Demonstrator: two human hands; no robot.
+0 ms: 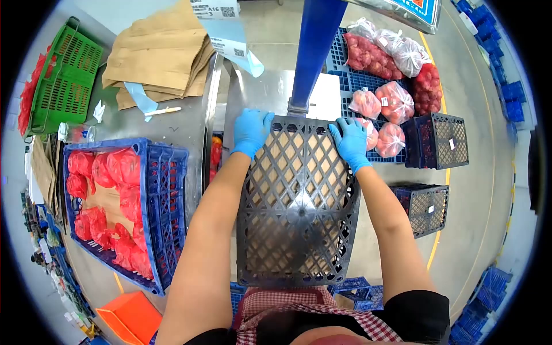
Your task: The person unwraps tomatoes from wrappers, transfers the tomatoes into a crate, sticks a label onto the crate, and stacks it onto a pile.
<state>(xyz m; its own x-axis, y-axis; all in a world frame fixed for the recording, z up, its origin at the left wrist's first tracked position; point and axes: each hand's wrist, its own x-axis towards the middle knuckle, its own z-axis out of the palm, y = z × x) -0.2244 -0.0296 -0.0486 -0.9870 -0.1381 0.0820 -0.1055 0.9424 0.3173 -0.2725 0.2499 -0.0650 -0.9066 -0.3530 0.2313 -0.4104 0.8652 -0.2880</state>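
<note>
Just beyond the checked apron [276,305], the black crate [302,213] lies between the forearms, its lattice side facing up, reaching back from the body to both hands. The right hand [352,144] touches its far right corner, fingers slightly apart; whether they grip, I cannot tell. The left hand [252,135] clasps the far left corner, fingers close together and bent over the edge. Past them stands a blue post [315,57].

A diamond-latticed black plastic crate [301,211] lies lengthwise at centre, brown cardboard [313,140] showing through it.
</note>
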